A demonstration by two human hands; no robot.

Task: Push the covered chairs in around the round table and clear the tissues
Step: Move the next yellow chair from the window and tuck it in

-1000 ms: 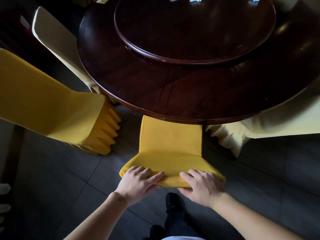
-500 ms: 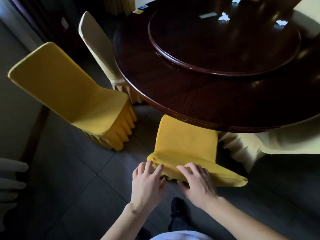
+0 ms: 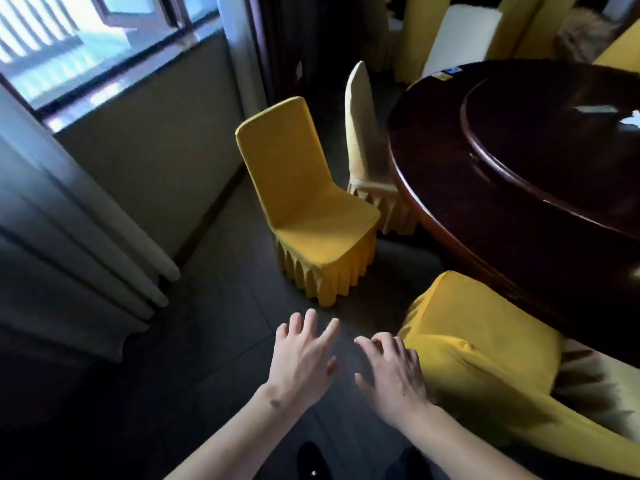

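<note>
Yellow chair [image 3: 308, 209] beyond both hands

The table [image 3: 519, 209] stands at right. One chair [image 3: 485, 358] sits tucked under its near edge, another [image 3: 304, 202] stands apart to the left, a third [image 3: 363, 140] behind it against the table. The window [image 3: 69, 46] lies far left.

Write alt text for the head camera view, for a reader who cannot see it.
Two open hands, left hand and right hand, reach over a dark floor toward a yellow chair standing clear of a round table. Another yellow chair sits tucked under the table's edge, beside the right hand.
</note>
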